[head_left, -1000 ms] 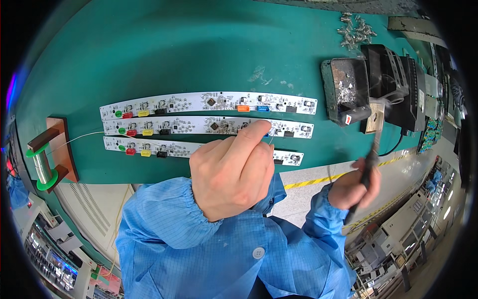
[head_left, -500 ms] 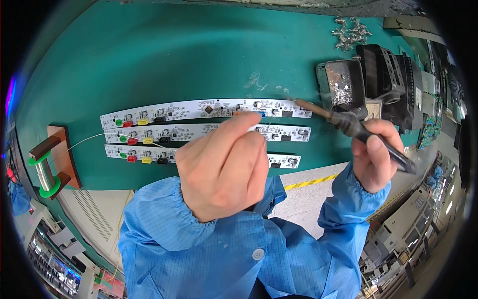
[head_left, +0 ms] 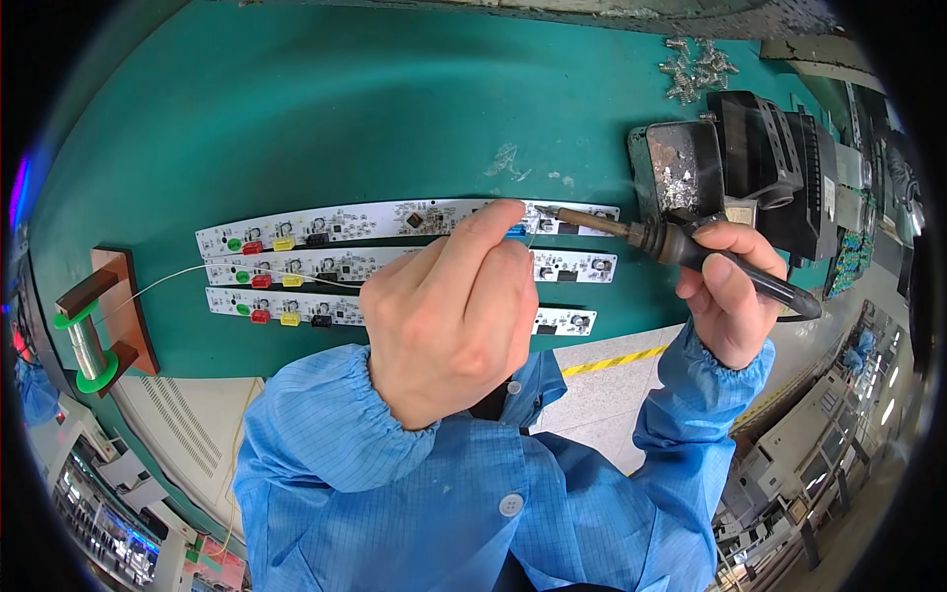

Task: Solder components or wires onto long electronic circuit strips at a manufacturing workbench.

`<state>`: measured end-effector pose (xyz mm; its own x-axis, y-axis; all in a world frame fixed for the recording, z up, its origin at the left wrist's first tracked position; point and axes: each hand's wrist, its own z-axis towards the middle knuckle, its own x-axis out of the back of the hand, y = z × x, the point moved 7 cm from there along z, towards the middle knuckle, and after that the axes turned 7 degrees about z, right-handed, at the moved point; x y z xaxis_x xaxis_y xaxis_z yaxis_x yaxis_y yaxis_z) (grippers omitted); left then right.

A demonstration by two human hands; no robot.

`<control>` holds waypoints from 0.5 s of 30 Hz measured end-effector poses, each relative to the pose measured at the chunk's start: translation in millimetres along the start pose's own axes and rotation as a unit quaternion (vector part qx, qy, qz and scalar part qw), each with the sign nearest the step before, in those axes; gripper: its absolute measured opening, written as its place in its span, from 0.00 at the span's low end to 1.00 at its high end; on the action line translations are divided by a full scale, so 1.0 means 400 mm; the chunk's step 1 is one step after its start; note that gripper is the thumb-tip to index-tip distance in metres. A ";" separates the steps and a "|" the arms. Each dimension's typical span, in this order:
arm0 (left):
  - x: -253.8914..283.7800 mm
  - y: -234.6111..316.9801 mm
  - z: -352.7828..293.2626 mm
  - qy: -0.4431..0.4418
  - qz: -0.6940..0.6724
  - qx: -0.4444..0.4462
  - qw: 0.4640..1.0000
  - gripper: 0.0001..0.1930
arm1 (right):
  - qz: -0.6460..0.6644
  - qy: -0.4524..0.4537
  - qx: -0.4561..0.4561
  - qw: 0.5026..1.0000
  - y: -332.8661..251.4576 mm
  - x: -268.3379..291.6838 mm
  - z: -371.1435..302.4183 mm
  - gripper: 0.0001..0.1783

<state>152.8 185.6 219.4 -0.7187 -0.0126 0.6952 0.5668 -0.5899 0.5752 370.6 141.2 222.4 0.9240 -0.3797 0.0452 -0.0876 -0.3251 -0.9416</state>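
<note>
Three long, narrow white circuit boards lie in a row: a far board point(head_left: 367, 217), a middle board point(head_left: 373, 260) and a near board point(head_left: 345, 310). Each bears green, red, yellow and black parts at its left end. My right hand point(head_left: 735, 301) grips a soldering iron point(head_left: 679, 245), its tip over the right part of the far board. My left hand point(head_left: 454, 321) is closed above the boards, its index finger stretched toward the tip. Solder wire point(head_left: 173, 277) runs from a spool point(head_left: 91, 347) into that hand. The hand hides parts of all three boards.
A wooden spool stand point(head_left: 128, 311) is at the left edge of the green mat point(head_left: 326, 109). At the right are a metal tray point(head_left: 681, 163) with solder scraps and black equipment point(head_left: 755, 148). Several small metal parts point(head_left: 695, 69) lie at the far right.
The soldering iron has moved left, bringing its tip over the far board near my left index finger. My left hand has shifted slightly right and its index finger has straightened toward the far edge.
</note>
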 end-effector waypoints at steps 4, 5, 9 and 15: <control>-0.004 0.000 -0.003 0.014 0.019 -0.014 1.000 0.07 | 0.006 0.004 0.003 1.000 0.003 -0.001 0.005 0.15; -0.005 0.002 -0.003 0.017 0.028 -0.020 0.999 0.06 | 0.012 0.003 -0.001 1.000 0.005 0.000 0.006 0.15; -0.006 0.001 -0.005 0.019 0.031 -0.021 0.999 0.06 | 0.016 -0.027 -0.014 0.999 0.015 0.009 0.013 0.15; -0.011 0.001 -0.007 0.018 0.025 -0.023 0.999 0.06 | 0.029 -0.016 -0.002 0.999 0.014 0.006 0.014 0.15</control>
<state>155.1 183.0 215.2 -0.7041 -0.0713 0.7065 0.5843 -0.6236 0.5194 374.5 143.2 215.5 0.9284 -0.3710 -0.0205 -0.1430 -0.3060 -0.9412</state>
